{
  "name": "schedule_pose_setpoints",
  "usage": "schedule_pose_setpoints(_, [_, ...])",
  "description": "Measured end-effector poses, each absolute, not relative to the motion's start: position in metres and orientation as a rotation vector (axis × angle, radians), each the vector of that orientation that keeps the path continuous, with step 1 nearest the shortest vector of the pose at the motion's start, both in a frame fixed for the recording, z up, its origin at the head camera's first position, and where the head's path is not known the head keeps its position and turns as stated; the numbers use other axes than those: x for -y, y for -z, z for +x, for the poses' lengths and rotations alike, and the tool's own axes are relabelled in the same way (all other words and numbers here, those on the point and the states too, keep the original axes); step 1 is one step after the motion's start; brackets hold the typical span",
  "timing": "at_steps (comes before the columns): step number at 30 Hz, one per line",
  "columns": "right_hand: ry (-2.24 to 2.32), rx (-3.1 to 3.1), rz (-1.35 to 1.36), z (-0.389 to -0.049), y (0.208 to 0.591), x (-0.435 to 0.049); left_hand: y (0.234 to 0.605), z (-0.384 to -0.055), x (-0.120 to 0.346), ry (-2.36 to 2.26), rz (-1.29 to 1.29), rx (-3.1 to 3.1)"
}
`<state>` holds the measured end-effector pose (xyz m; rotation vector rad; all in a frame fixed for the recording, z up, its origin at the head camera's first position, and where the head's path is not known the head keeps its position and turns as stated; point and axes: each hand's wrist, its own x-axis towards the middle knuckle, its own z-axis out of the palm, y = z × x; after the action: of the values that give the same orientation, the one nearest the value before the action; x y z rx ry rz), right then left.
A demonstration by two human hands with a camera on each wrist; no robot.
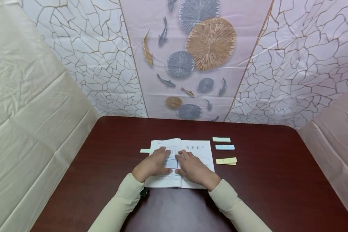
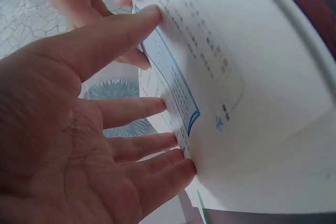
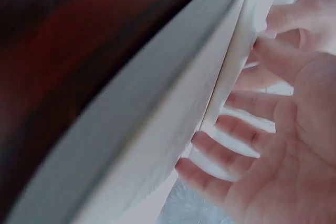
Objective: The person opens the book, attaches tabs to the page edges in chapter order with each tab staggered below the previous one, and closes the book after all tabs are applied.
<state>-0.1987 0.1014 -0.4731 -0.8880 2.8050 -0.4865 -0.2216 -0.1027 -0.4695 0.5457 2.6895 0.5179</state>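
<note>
An open book (image 1: 203, 154) with printed pages lies on the dark red table in the head view. My left hand (image 1: 153, 163) presses on its left page with spread fingertips. On the right page, close to the spine, rests my right hand (image 1: 195, 169) with its fingers apart. The thumbs point toward each other near the fold. Blue-bordered print (image 2: 176, 85) shows beside my left fingertips in the left wrist view. From the book's left edge sticks out a pale green paper tab (image 1: 145, 150). Neither hand grips anything.
To the right of the book lie a green paper strip (image 1: 221, 139), a blue folded strip (image 1: 224, 147) and a yellow folded strip (image 1: 226, 160) in a column. A patterned cloth (image 1: 191, 96) hangs behind the table (image 1: 264, 180), with pale cloth at both sides.
</note>
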Motion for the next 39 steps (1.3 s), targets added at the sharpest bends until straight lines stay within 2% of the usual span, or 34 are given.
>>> schedule_pose_setpoints(7, [0.685,-2.667,-0.794,-0.211,0.465,-0.12,0.471,-0.22,0.101,-0.54,0.504,-2.69])
schedule_pose_setpoints(17, [0.5,-2.834,-0.603,-0.249,0.444,-0.153,0.474,-0.219,0.098,-0.559,0.503,-2.688])
schedule_pose_setpoints(23, [0.406,-2.824,-0.547,-0.266,0.45,-0.171,0.476,-0.219,0.1,-0.586,0.509,-2.704])
schedule_pose_setpoints(32, [0.362,-2.804,-0.548,-0.277,0.465,-0.177,0.476,-0.219,0.102,-0.557,0.492,-2.69])
schedule_pose_setpoints(39, [0.292,-2.881,-0.535,-0.27,0.467,-0.175,0.475,-0.219,0.101,-0.582,0.489,-2.699])
